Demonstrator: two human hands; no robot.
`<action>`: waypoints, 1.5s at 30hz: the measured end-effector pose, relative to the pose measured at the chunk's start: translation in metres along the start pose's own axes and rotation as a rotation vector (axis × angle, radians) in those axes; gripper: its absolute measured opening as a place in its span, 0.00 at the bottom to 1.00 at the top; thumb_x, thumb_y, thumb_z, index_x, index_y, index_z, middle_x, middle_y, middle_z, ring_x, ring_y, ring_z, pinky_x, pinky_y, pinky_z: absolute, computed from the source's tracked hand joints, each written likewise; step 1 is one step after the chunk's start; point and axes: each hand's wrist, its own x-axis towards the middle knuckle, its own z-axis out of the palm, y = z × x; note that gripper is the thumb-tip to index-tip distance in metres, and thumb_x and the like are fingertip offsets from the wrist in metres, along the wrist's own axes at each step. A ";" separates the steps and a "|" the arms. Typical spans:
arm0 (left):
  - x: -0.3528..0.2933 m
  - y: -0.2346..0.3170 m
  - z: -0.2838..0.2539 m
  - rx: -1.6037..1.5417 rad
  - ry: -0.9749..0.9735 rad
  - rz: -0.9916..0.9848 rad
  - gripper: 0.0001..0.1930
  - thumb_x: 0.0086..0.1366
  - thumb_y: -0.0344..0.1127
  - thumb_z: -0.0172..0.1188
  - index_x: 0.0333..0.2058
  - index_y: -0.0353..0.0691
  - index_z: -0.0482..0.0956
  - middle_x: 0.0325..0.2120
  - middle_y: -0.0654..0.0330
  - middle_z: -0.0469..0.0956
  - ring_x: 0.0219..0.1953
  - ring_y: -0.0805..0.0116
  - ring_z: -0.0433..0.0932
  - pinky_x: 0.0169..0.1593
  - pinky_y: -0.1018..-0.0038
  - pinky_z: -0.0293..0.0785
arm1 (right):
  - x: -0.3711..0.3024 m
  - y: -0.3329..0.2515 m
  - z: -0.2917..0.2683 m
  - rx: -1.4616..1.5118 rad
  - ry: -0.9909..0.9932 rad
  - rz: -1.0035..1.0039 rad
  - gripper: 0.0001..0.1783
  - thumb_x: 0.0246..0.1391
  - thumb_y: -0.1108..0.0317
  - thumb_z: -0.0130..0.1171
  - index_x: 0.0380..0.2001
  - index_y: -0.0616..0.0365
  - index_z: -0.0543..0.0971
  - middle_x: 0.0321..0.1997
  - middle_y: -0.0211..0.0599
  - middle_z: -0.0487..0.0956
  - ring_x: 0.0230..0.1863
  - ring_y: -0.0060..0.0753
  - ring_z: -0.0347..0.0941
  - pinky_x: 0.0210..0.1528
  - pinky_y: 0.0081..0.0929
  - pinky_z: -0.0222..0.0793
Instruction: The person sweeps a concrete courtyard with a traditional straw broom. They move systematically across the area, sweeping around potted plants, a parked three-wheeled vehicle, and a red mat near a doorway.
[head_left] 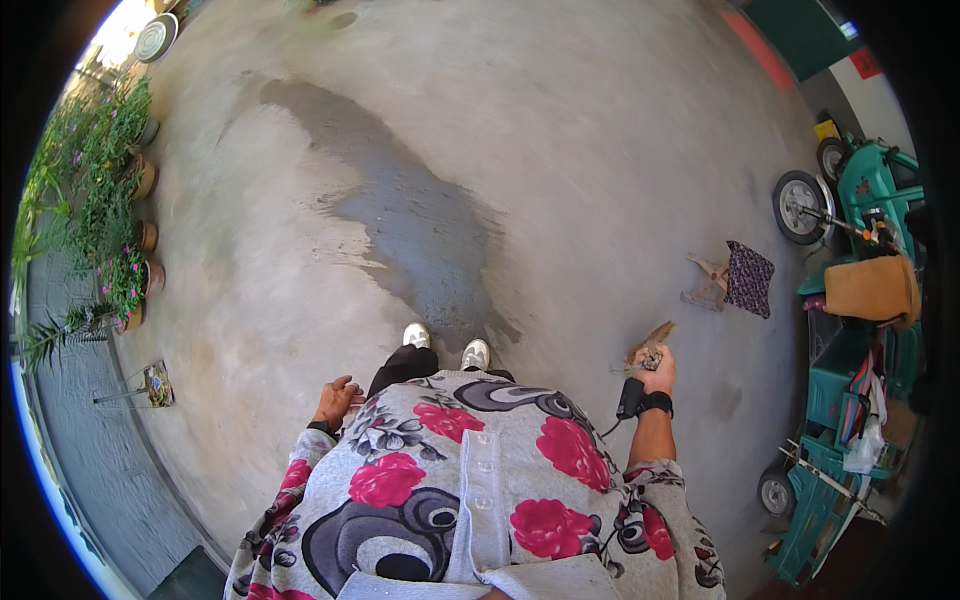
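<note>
In my right hand (657, 374) is what looks like a straw broom (652, 357), gripped with its cut stalk ends turned up. Its brown bristles show beyond the fingers, and the rest is foreshortened. A black strap and a small dark device (631, 398) with a cable sit at that wrist. My left hand (340, 398) hangs beside my left hip, fingers loosely bent and apart, holding nothing I can see. Ahead of my shoes (476, 354), a dark wet patch (425, 235) stretches across the concrete floor (600, 150).
A stool with a patterned cushion (749, 279) stands to the right. Beyond it is a green three-wheeled vehicle (830, 370). Potted flowering plants (120, 220) line the left side, with a round metal basin (156, 38) farther off. A long-handled dustpan-like thing (157, 385) lies near the left wall.
</note>
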 end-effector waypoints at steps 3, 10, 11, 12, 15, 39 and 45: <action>0.008 0.014 0.012 -0.016 -0.002 0.015 0.26 0.53 0.33 0.48 0.50 0.29 0.55 0.29 0.55 0.73 0.27 0.69 0.73 0.31 0.76 0.71 | 0.012 0.008 0.005 0.091 0.024 0.036 0.07 0.37 0.67 0.50 0.18 0.56 0.64 0.14 0.36 0.67 0.14 0.33 0.63 0.16 0.26 0.60; 0.038 0.050 0.027 0.040 -0.081 0.003 0.24 0.52 0.32 0.48 0.48 0.30 0.58 0.28 0.53 0.73 0.26 0.68 0.73 0.27 0.76 0.70 | -0.005 0.066 0.106 -0.180 0.017 0.002 0.07 0.38 0.71 0.52 0.22 0.58 0.65 0.16 0.38 0.66 0.17 0.34 0.65 0.16 0.25 0.61; 0.046 0.055 0.030 0.069 -0.094 -0.003 0.24 0.52 0.32 0.48 0.48 0.30 0.58 0.28 0.53 0.73 0.25 0.68 0.73 0.27 0.76 0.70 | -0.010 0.066 0.119 -0.182 -0.033 0.034 0.07 0.38 0.71 0.51 0.22 0.58 0.65 0.16 0.38 0.66 0.17 0.35 0.65 0.16 0.25 0.61; 0.054 0.061 0.032 0.085 -0.105 -0.009 0.24 0.52 0.32 0.48 0.48 0.30 0.58 0.28 0.53 0.73 0.25 0.68 0.73 0.27 0.76 0.70 | -0.015 0.060 0.128 -0.183 -0.086 0.094 0.07 0.38 0.72 0.51 0.24 0.58 0.65 0.18 0.39 0.66 0.18 0.35 0.65 0.16 0.25 0.60; 0.086 0.082 0.043 0.103 -0.163 -0.016 0.24 0.52 0.31 0.49 0.48 0.30 0.58 0.28 0.53 0.73 0.24 0.67 0.73 0.27 0.75 0.70 | -0.016 0.030 0.149 -0.131 -0.272 0.212 0.10 0.37 0.73 0.50 0.28 0.58 0.64 0.24 0.39 0.67 0.21 0.36 0.65 0.17 0.24 0.60; 0.198 0.288 0.129 0.202 -0.090 0.044 0.26 0.53 0.39 0.49 0.47 0.26 0.59 0.34 0.49 0.72 0.31 0.64 0.74 0.34 0.75 0.71 | 0.206 -0.198 0.236 -0.217 0.214 -0.177 0.07 0.35 0.72 0.53 0.17 0.61 0.66 0.15 0.38 0.67 0.15 0.34 0.67 0.12 0.29 0.63; 0.190 0.271 0.138 0.445 -0.043 0.282 0.13 0.51 0.40 0.50 0.34 0.42 0.74 0.37 0.47 0.72 0.39 0.54 0.72 0.43 0.70 0.66 | 0.186 -0.123 0.340 -0.436 0.031 -0.006 0.05 0.33 0.76 0.52 0.17 0.58 0.66 0.14 0.32 0.67 0.12 0.27 0.66 0.11 0.25 0.62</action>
